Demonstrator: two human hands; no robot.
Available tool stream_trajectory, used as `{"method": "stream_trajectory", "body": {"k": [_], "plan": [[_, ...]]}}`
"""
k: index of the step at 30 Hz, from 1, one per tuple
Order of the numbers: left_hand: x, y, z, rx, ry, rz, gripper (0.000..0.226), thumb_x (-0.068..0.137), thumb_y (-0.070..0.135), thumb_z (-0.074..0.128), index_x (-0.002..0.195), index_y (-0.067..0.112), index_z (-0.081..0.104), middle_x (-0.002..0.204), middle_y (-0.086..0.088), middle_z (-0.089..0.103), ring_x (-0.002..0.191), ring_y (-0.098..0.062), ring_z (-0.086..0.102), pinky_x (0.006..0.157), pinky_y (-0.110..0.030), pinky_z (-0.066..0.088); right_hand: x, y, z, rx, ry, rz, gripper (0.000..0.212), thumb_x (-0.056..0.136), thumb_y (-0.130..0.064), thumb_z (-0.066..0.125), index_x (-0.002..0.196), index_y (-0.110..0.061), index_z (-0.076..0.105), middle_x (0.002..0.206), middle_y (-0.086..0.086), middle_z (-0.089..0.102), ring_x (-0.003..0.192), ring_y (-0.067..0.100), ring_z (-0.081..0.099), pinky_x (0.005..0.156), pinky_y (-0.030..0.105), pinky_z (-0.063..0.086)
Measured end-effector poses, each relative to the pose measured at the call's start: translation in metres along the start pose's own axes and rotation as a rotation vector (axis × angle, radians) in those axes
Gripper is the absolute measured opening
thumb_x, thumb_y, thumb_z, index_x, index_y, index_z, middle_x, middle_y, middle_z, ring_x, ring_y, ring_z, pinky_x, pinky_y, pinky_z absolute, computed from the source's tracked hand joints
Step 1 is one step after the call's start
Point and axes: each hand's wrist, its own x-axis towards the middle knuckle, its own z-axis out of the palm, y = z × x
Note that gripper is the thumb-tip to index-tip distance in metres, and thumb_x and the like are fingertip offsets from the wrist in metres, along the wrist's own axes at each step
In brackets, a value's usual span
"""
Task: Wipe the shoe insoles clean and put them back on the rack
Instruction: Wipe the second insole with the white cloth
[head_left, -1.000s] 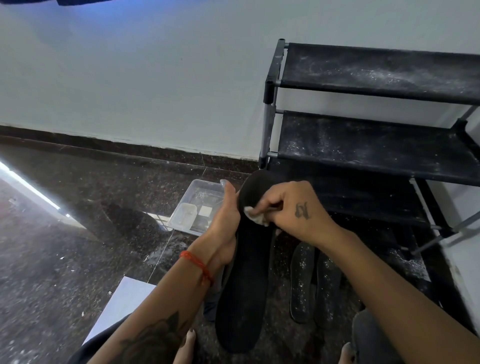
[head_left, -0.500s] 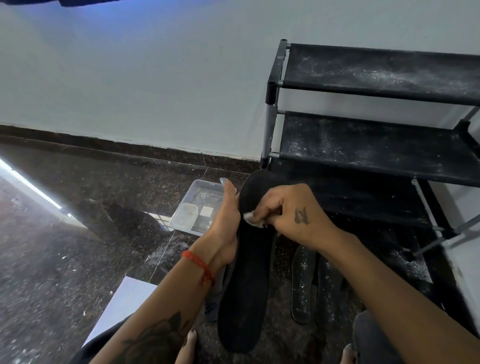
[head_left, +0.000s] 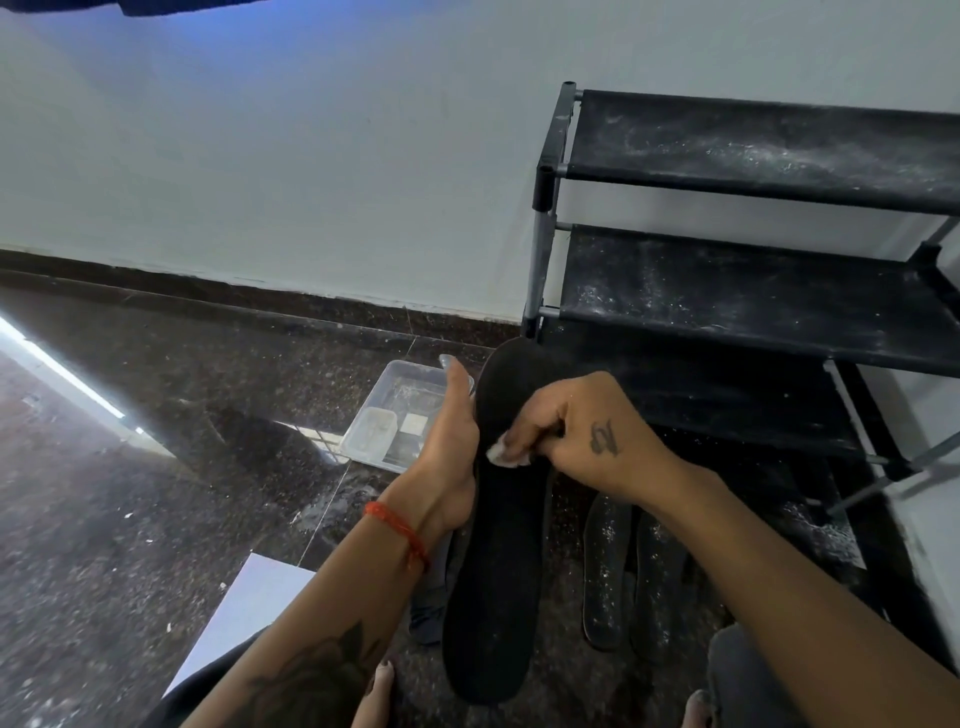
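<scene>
Looked like a home, likely an entry or hallway corner. A black fabric-shelved shoe rack (head_left: 753, 291) stood against a plain painted wall (head_left: 260, 156) with a dark skirting (head_left: 208, 301), on a polished dark speckled stone floor (head_left: 130, 493). Loose insoles (head_left: 628, 566) lay on the floor beside the rack and a clear plastic tub (head_left: 400, 415) sat near the wall; white dust showed on shelves and floor.
</scene>
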Motion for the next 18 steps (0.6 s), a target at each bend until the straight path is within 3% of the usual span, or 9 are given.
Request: {"method": "stream_trajectory", "body": {"k": [3, 6, 9, 11, 16, 18], "plan": [[-0.001, -0.003, 0.004, 0.016, -0.04, -0.012, 0.078, 0.089, 0.07, 0.024, 0.115, 0.01, 0.067, 0.101, -0.017, 0.07, 0.082, -0.026, 0.069, 0.068, -0.033, 0.059, 0.001, 0.008, -0.005, -0.184, 0.117, 0.056, 0.029, 0.069, 0.01, 0.062, 0.076, -0.014, 0.076, 0.079, -0.001, 0.073, 0.074, 0.009, 0.067, 0.071, 0.023, 0.055], [-0.001, -0.004, 0.002, 0.055, -0.063, -0.033, 0.077, 0.089, 0.07, 0.026, 0.105, 0.009, 0.07, 0.094, -0.014, 0.072, 0.078, -0.023, 0.07, 0.066, -0.03, 0.058, 0.002, 0.006, 0.002, -0.211, 0.284, 0.059, 0.03, 0.071, 0.008, 0.063, 0.084, -0.016, 0.075, 0.083, -0.003, 0.071, 0.076, 0.005, 0.065, 0.068, 0.006, 0.045], [0.001, -0.004, -0.003, 0.056, -0.013, -0.037, 0.08, 0.09, 0.069, 0.023, 0.089, 0.006, 0.072, 0.086, -0.014, 0.071, 0.074, -0.021, 0.069, 0.074, -0.032, 0.056, 0.0, -0.002, 0.012, -0.01, 0.191, 0.019, 0.035, 0.068, 0.012, 0.062, 0.089, -0.013, 0.074, 0.085, -0.005, 0.072, 0.078, -0.001, 0.064, 0.069, 0.007, 0.047], [0.002, -0.002, -0.005, 0.043, 0.042, -0.035, 0.076, 0.091, 0.067, 0.026, 0.091, 0.005, 0.071, 0.091, -0.016, 0.07, 0.079, -0.024, 0.067, 0.082, -0.035, 0.054, -0.002, -0.005, 0.013, 0.049, 0.116, 0.0, 0.034, 0.068, 0.014, 0.063, 0.087, -0.012, 0.075, 0.085, -0.005, 0.072, 0.08, -0.002, 0.065, 0.071, 0.009, 0.049], [0.001, -0.002, -0.002, -0.012, 0.095, -0.03, 0.064, 0.095, 0.06, 0.028, 0.105, 0.01, 0.067, 0.096, -0.012, 0.072, 0.078, -0.022, 0.068, 0.062, -0.03, 0.058, 0.0, -0.001, -0.001, -0.129, -0.086, -0.087, 0.035, 0.06, 0.015, 0.058, 0.07, -0.015, 0.076, 0.077, -0.005, 0.072, 0.073, 0.003, 0.065, 0.071, 0.022, 0.054], [-0.002, -0.001, 0.001, -0.021, 0.043, -0.058, 0.067, 0.095, 0.06, 0.027, 0.11, 0.008, 0.066, 0.097, -0.016, 0.072, 0.076, -0.026, 0.07, 0.06, -0.033, 0.059, 0.001, 0.007, -0.008, -0.231, -0.002, 0.003, 0.021, 0.067, 0.002, 0.068, 0.074, -0.016, 0.077, 0.079, -0.003, 0.072, 0.073, 0.007, 0.065, 0.072, 0.028, 0.055]]}}
